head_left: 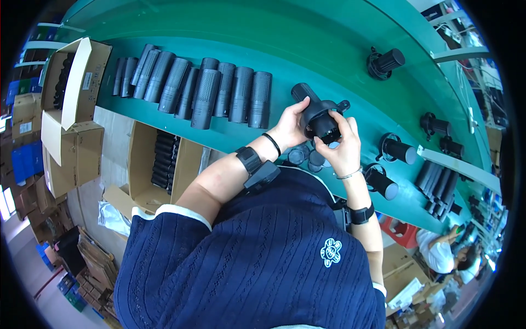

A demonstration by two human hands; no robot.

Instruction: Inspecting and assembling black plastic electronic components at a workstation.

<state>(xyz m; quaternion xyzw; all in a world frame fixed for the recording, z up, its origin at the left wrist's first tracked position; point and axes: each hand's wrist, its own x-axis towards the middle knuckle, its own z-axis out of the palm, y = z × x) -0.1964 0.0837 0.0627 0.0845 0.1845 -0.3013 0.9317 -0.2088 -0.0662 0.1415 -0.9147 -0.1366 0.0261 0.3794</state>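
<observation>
Above the green bench, near its front edge, both hands hold one black cylindrical part with a wide collar and a side lug (320, 112). My left hand (293, 123) grips it from the left, the thumb on its narrower cylinder. My right hand (344, 145) closes on the collar and open end from the right, with fingertips at the rim. What the inside of that end contains is too dark to tell. Just under the hands lie several small round grey caps (307, 156), partly hidden. Left of my hands, several black ribbed tubes (205, 98) stand in an uneven row.
Several collared black parts (397, 151) sit along the bench (274, 49) to the right, another one (384, 63) farther back. Beyond them lies a bundle of dark tubes (435, 189). Cardboard boxes (79, 148) stand at the left; one open box (145, 159) below the bench holds black parts.
</observation>
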